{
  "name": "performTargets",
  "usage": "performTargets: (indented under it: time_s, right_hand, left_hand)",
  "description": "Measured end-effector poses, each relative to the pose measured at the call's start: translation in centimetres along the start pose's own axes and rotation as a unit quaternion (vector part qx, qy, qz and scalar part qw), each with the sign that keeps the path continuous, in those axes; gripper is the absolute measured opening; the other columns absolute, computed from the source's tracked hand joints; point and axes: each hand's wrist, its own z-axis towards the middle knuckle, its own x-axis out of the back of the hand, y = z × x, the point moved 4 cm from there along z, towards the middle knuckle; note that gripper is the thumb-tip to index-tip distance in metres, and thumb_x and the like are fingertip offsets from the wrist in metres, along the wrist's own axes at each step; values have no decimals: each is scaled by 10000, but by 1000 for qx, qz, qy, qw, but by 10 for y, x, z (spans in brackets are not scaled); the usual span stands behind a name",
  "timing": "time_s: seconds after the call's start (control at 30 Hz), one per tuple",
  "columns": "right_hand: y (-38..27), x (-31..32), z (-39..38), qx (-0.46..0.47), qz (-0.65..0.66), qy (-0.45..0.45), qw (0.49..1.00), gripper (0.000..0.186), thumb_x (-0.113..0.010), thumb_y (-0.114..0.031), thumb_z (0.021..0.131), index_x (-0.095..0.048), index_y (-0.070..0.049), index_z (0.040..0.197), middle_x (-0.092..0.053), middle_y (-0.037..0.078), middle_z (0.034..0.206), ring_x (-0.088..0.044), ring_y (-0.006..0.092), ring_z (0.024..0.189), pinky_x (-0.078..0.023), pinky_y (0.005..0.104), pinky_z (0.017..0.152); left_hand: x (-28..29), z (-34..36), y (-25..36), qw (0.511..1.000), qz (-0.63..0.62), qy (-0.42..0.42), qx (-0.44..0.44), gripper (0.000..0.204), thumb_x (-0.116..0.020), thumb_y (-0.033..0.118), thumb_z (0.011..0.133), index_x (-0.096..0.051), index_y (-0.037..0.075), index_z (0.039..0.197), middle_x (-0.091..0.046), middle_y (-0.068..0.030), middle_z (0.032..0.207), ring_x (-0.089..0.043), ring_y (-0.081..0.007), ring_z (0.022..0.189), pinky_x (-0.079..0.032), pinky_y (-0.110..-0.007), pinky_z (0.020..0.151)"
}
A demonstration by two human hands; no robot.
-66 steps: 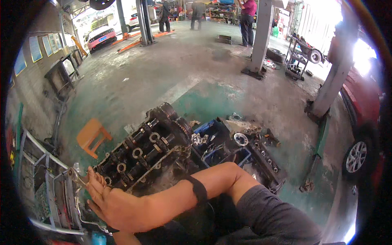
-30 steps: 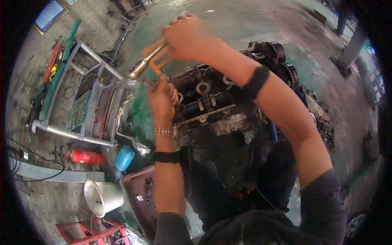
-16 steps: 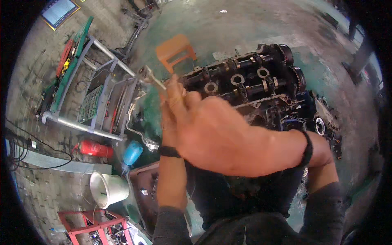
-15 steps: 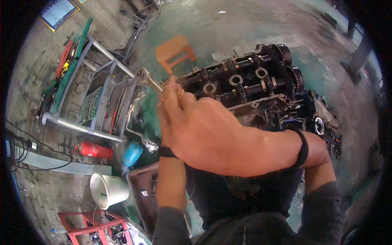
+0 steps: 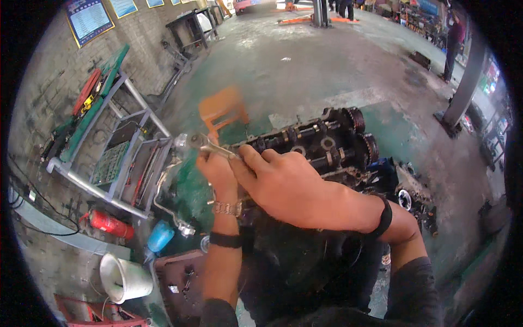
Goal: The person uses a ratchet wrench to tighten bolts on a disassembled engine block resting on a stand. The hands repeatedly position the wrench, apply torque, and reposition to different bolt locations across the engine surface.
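Note:
A shiny metal ratchet wrench (image 5: 218, 150) is held over the near left end of an engine's cylinder head (image 5: 327, 139). My right hand (image 5: 291, 177) is closed around its handle, fingers wrapped over the top. My left hand (image 5: 218, 173), with a metal watch at its wrist, is curled just under the ratchet's round head and seems to grip it; its fingers are partly hidden. The cylinder head's camshafts, caps and two toothed sprockets show beyond my hands. My right forearm covers the engine's near side.
An orange stool (image 5: 222, 108) stands behind the engine. At left are a metal frame cart (image 5: 98, 182) with tools, a red fire extinguisher (image 5: 110, 224), a blue jug (image 5: 160, 235) and a white bucket (image 5: 126, 279). A lift post (image 5: 464, 92) and people are farther off.
The view has tipped up, showing more of the far workshop. My left hand and its watch now show beside the right, close under the ratchet's head. The ratchet remains in my right hand.

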Motion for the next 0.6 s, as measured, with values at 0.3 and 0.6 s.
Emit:
performTargets:
  time_s: [0.3, 0.6]
  right_hand:
    - [88, -33, 40, -47, 16, -76, 996, 516, -614, -25, 709, -539, 6, 1219, -638, 170, 981, -638, 346, 885, -505, 443, 667]
    - [132, -147, 122, -77, 19, 55, 995, 316, -748, -252, 698, -662, -146, 984, -641, 58, 1038, -571, 286, 1095, -322, 551, 1064]
  left_hand:
    - [5, 14, -23, 983, -42, -18, 179, 179, -613, 182, 947, -560, 87, 805, -436, 61, 594, -339, -39, 442, -233, -237, 388]
    - [-9, 10, 4, 987, 88, -115, 76, 339, -625, 235, 951, -523, 42, 691, -396, 70, 596, -306, -60, 582, -231, -293, 505]
